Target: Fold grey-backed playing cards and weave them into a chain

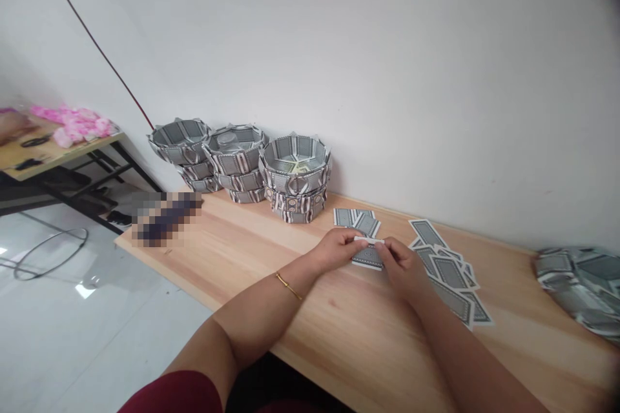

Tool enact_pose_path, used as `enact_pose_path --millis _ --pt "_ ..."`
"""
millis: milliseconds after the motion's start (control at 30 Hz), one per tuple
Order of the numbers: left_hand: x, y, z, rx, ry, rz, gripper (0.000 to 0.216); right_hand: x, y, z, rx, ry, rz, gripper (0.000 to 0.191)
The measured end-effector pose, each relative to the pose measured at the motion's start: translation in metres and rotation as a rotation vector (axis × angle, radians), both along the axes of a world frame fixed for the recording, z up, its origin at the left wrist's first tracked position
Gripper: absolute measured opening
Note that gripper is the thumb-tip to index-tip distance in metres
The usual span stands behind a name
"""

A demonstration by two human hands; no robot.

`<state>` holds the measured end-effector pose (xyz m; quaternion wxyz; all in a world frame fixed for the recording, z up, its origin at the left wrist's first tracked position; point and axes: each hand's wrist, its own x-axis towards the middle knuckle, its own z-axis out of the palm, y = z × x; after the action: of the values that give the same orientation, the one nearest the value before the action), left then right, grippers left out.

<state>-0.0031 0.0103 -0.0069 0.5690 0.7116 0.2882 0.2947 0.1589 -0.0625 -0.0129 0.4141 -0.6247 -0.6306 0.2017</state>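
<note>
Between my two hands is a grey patterned playing card (368, 258) with a white border, its upper edge folded over into a white strip. My left hand (339, 250) pinches it at the left end of the fold. At the right end my right hand (400, 264) grips it with thumb and fingers. Just beyond my left hand lie a few folded cards (367, 224) on the wooden table. Beside my right hand spreads a loose pile of flat cards (450, 271), overlapping one another.
Three stacks of bowls made from folded cards, left (186, 145), middle (237, 158) and right (295, 174), stand along the wall. Another card-made piece (576, 284) sits at the table's right end. A second table (58, 155) at far left holds pink material (80, 126).
</note>
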Motion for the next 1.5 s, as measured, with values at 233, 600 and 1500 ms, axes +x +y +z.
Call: enact_pose_path --millis 233,600,1500 --pt "0.001 0.002 -0.006 -0.126 -0.104 0.049 0.040 0.000 -0.001 0.001 -0.037 0.028 0.013 0.033" --pt "0.002 -0.001 -0.002 -0.290 -0.148 -0.037 0.046 0.000 -0.001 0.001 -0.025 0.029 0.002 0.036" --pt "-0.006 -0.010 0.004 -0.277 0.150 -0.556 0.051 0.010 -0.001 0.002 0.100 0.084 -0.107 0.036"
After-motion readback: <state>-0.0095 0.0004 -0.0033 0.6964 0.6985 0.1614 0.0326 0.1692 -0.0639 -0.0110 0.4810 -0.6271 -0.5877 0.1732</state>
